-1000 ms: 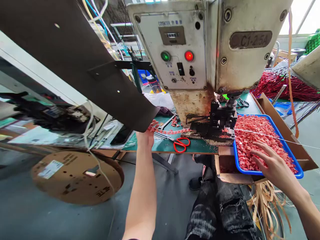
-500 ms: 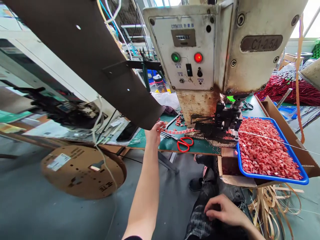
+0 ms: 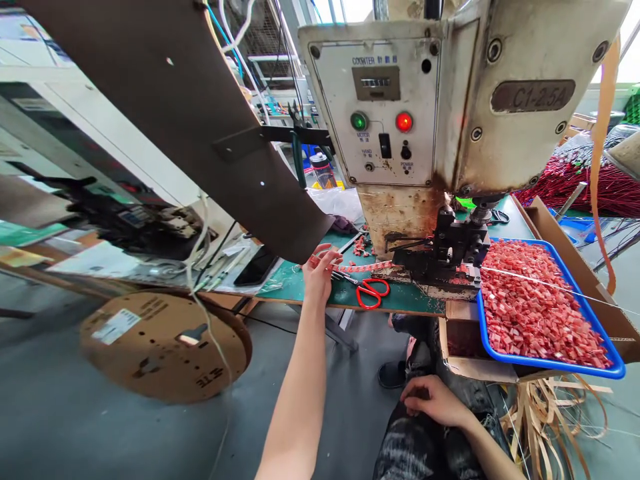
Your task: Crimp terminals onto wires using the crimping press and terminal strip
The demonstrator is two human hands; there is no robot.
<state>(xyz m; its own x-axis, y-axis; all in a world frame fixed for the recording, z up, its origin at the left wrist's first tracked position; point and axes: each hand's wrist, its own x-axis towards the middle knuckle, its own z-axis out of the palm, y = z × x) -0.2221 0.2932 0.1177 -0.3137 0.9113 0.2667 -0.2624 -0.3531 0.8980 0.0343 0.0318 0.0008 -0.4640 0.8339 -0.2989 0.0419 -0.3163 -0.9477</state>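
The left hand (image 3: 317,272) pinches the red terminal strip (image 3: 360,267), seemingly feeding the press (image 3: 450,250), needing steady tension; the right hand (image 3: 433,402) rests empty, loosely curled.

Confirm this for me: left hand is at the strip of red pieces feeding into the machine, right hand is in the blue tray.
Not quite. The left hand is at the red strip, but the right hand rests on the person's lap, not in the blue tray. The head view shows it.

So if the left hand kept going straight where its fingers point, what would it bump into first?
Probably the press machine. The left hand holds the red terminal strip, fingers pointing along it toward the machine's rusty base. Depth is hard to judge.
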